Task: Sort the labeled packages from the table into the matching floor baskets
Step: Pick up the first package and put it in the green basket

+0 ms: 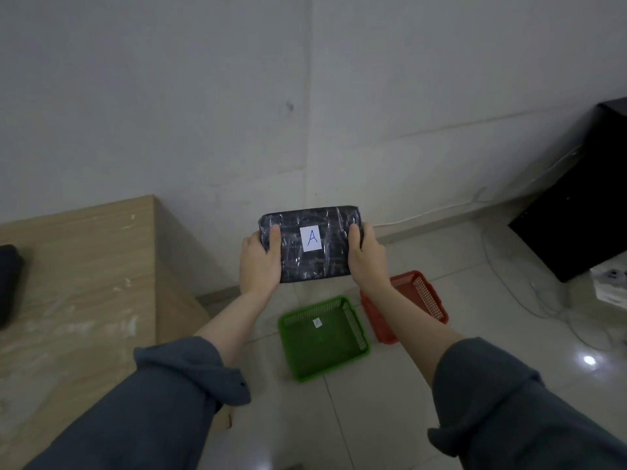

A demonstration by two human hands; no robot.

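Note:
A dark, tape-wrapped package (325, 228) with a white label marked "A" is held up in the air in front of the wall. My left hand (259, 262) grips its left end and my right hand (368, 257) grips its right end. Below it on the floor lies a green basket (353, 318) with a small white label inside. A red basket (425, 296) stands just right of the green one, partly hidden by my right forearm. Another dark package (8, 286) lies on the wooden table (84, 266) at the far left edge.
The table fills the left side, its corner close to my left arm. A black cabinet (576, 205) stands at the right against the wall. White cables (549, 310) and papers lie on the tiled floor at the right.

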